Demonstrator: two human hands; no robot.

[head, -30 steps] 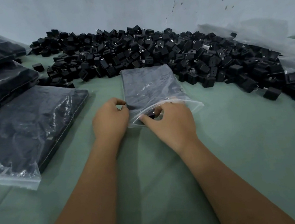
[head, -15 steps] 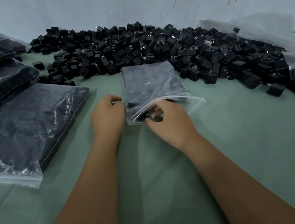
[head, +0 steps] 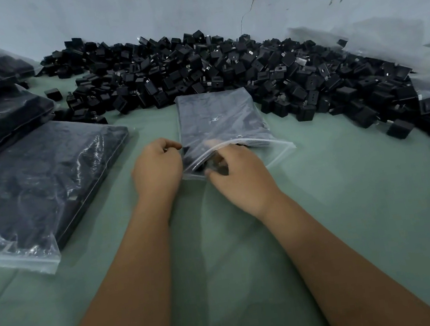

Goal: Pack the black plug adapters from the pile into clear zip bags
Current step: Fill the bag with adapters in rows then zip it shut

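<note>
With filled bags [head: 32,185] stacked at nine o'clock, we pinch the current zip bag's [head: 219,123] mouth with our left hand [head: 156,168] while our right hand's [head: 241,178] curled fingers reach inside, contents unclear, and the adapter pile [head: 223,70] at twelve o'clock remains large.

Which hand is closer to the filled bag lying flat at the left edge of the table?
Left. The left hand pinches the small zip bag's left edge, a short gap right of the filled bag. The right hand works at the small bag's mouth, farther right.
</note>
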